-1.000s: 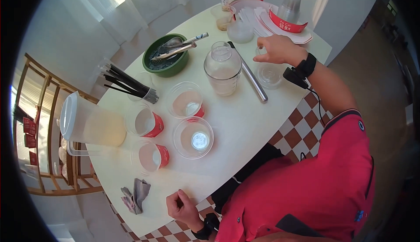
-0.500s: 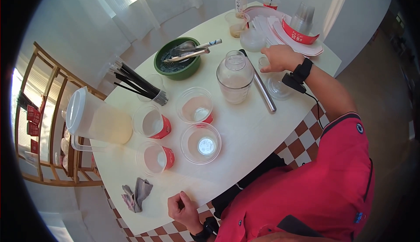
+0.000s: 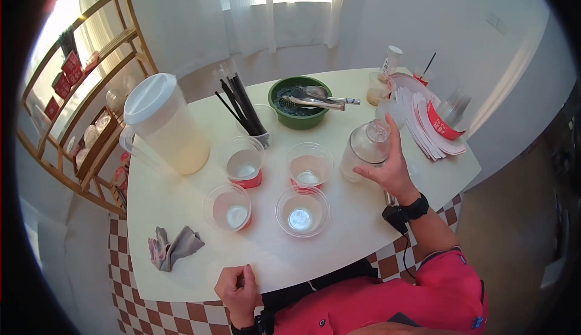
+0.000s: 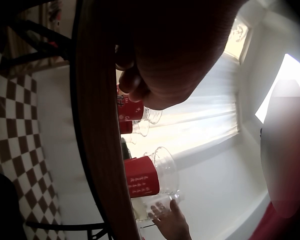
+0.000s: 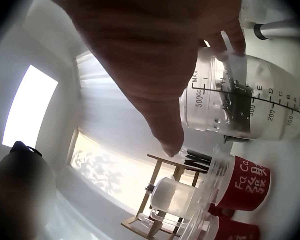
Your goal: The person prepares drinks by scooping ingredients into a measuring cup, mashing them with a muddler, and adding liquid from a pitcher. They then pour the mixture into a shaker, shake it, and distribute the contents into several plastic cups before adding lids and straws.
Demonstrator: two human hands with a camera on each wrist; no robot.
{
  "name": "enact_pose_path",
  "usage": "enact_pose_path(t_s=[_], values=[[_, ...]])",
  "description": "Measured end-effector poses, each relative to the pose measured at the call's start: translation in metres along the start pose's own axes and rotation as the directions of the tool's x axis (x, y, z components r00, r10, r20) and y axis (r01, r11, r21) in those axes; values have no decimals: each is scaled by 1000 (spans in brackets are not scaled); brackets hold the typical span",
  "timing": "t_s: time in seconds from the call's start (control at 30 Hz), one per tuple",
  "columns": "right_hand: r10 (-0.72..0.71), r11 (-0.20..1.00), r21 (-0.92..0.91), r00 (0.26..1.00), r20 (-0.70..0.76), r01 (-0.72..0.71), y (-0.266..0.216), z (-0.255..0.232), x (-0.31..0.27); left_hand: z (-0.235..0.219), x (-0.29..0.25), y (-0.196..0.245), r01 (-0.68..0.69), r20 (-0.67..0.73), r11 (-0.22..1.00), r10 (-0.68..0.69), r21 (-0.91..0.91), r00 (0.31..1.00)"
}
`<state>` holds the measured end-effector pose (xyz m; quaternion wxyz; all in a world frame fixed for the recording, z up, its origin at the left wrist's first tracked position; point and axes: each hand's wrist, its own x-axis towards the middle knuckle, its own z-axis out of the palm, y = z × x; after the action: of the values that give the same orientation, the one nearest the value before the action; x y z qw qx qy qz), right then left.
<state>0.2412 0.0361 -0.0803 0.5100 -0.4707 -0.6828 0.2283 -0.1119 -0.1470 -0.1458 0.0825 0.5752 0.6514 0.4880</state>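
Note:
A clear shaker [image 3: 356,157] with printed measuring marks stands on the right half of the table. Around its upper part my right hand [image 3: 390,168] spreads, thumb on the near side and fingers on the far side. In the right wrist view the fingers [image 5: 231,42] reach behind the shaker [image 5: 240,97]; exact thumb contact is unclear. My left hand [image 3: 238,291] rests loosely curled by the near table edge, with nothing seen in it. Between the hands are several clear cups with red bands, such as one cup [image 3: 302,212].
A lidded pitcher [image 3: 163,123] and a cup of black straws [image 3: 245,108] stand at the left. Behind are a green bowl [image 3: 299,121] with utensils and a labelled jar [image 3: 391,60]. A grey cloth [image 3: 175,249] lies front left; stacked papers [image 3: 423,126] lie at the right.
The head view has swung so the table appears turned. My right hand has moved from the small clear item beside the metal rod over to the shaker. My left hand stays by the edge.

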Motion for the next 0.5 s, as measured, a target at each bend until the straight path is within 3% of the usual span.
enact_pose_path(t_s=[0.07, 0.27, 0.43, 0.5], values=[[41, 982, 189, 993, -113, -19, -2, 17, -2, -2, 2, 0, -21, -13, 1000, 21, 10, 1000], [-28, 995, 91, 986, -163, 44, 2, 16, 0, -3, 3, 1, -32, -57, 999, 31, -19, 998], [-130, 980, 125, 973, -192, 155, -40, -7, 3, -4, 3, -2, -50, -61, 996, 45, -74, 997], [-154, 944, 272, 978, -139, 187, -64, -10, 1, -5, 0, 1, -44, -60, 990, 36, -136, 998]])
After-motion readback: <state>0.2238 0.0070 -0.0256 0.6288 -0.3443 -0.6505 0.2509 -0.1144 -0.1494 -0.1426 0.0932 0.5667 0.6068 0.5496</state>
